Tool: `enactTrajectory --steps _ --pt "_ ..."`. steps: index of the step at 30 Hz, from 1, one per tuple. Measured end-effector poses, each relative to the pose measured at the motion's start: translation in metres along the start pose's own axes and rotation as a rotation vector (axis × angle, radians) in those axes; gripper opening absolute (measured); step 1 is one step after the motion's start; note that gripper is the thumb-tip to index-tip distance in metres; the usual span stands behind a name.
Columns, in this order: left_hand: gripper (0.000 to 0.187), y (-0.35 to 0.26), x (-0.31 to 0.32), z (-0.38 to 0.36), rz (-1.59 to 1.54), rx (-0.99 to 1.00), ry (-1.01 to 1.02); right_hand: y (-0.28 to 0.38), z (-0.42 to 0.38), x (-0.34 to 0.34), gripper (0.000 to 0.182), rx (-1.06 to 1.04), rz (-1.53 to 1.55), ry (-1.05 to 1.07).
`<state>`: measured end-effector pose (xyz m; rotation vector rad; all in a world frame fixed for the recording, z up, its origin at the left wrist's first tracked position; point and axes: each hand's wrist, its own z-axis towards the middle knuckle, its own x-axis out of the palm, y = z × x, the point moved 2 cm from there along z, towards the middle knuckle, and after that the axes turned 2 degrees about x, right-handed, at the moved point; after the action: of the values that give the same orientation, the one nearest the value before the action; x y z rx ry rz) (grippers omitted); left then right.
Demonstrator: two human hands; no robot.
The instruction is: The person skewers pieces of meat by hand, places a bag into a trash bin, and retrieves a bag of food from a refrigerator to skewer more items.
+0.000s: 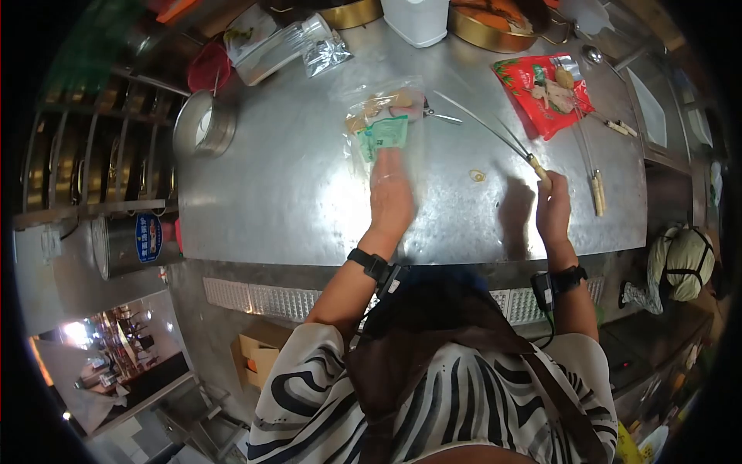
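Note:
My left hand (391, 199) reaches up to the clear plastic bag (415, 143) lying on the steel table. Its fingertips meet a green-and-white packet (386, 133) in the bag, and whether they grip it I cannot tell. Pale yellowish pieces (394, 100) show through the plastic above the packet. In my right hand (552, 210), closed round its wooden handle, is a long metal skewer (495, 133) pointing up and left over the table. A small metal clip-like item (444, 118) lies right of the bag, and a small yellowish scrap (478, 176) rests between my hands.
A red food packet (533, 97) lies at the back right, with several wooden-handled skewers (597, 197) beside it. A metal pot (202, 127) stands at the left edge. Along the back are a white container (417, 22), a brass-coloured pan (495, 37) and a foil packet (326, 56).

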<state>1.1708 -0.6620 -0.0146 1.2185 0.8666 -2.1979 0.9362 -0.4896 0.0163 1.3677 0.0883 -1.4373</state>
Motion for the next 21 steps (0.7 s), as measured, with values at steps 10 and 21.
enactTrajectory --steps 10,21 --pt "0.044 -0.010 -0.042 -0.012 -0.379 0.086 0.053 0.111 -0.041 0.073 0.041 0.325 0.644 0.514" --pt "0.024 0.002 -0.079 -0.050 -0.677 0.219 0.087 0.141 -0.033 0.138 0.024 0.306 0.701 0.373"
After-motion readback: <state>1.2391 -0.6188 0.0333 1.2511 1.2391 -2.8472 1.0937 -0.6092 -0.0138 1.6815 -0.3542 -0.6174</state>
